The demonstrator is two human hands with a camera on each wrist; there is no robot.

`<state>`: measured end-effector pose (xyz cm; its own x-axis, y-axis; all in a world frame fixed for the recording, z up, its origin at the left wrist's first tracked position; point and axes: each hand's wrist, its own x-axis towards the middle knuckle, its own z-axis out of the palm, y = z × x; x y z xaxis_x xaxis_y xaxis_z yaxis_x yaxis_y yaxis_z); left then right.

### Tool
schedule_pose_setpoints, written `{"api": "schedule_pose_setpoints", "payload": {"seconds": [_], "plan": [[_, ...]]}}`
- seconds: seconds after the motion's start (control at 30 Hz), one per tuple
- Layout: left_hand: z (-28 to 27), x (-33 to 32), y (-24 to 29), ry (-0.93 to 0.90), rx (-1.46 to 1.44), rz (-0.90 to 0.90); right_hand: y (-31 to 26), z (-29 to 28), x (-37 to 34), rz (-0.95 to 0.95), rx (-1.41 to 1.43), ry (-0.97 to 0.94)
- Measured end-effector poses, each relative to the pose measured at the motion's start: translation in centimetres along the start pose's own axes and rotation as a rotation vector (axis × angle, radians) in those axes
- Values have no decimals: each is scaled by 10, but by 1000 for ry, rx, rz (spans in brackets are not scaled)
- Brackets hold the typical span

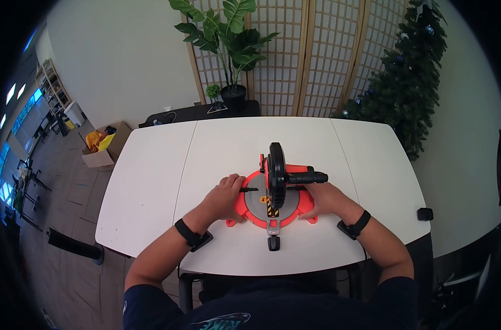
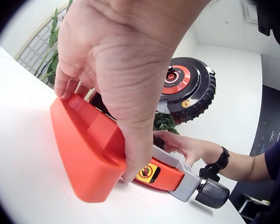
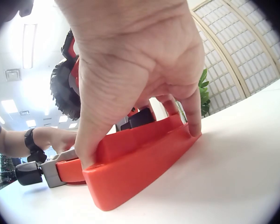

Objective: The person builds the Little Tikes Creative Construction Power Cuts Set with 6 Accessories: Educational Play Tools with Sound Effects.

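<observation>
A red and grey toy miter saw [image 1: 255, 204] stands on the white table in front of me, its black blade guard [image 1: 276, 165] upright. The black handle [image 1: 308, 177] points right, and a dark knob [image 1: 273, 243] sticks out at the front. My left hand [image 1: 224, 198] grips the left side of the base; in the left wrist view the thumb and fingers span the red side wing [image 2: 84, 149]. On the opposite side, my right hand [image 1: 327, 199] holds the other red wing [image 3: 135, 163], thumb at the front and fingers toward the back.
The white table [image 1: 151, 181] spreads around the saw. A small black object [image 1: 424, 214] sits at its right edge. Behind are a potted plant [image 1: 233, 96], a lattice screen [image 1: 283, 55] and a decorated Christmas tree [image 1: 396, 93]. A cardboard box [image 1: 115, 146] is on the floor at left.
</observation>
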<state>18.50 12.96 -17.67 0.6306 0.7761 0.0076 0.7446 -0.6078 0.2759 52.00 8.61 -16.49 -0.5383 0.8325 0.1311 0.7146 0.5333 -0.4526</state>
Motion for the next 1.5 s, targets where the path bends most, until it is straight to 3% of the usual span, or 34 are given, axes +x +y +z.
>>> {"api": "schedule_pose_setpoints", "payload": {"seconds": [0.13,0.47,0.57,0.63,0.9,0.97,1.03,1.23,1.4,1.5], "plan": [[-1,-1,-1,8,9,4,2,3,-2,113,-20,-94],[-18,-12,-13,-76,-83,15,7,4,-10,49,41,-38],[-29,-20,-15,-123,-140,-56,3,-8,-14,146,106,-124],[-29,-28,-25,-55,-237,-12,12,-13,-26,164,3,32],[-53,-69,-50,118,-269,-146,40,-69,-73,195,-21,192],[-62,-80,-57,139,-263,-192,48,-82,-88,328,4,223],[-70,-92,-66,223,-244,-222,62,-89,-105,309,0,296],[-87,-136,-94,312,-268,-306,94,-115,-171,519,-65,394],[-89,-173,-115,379,-340,-416,138,-126,-243,817,-162,431],[-88,-195,-126,401,-346,-462,167,-122,-296,821,-233,519]]}}
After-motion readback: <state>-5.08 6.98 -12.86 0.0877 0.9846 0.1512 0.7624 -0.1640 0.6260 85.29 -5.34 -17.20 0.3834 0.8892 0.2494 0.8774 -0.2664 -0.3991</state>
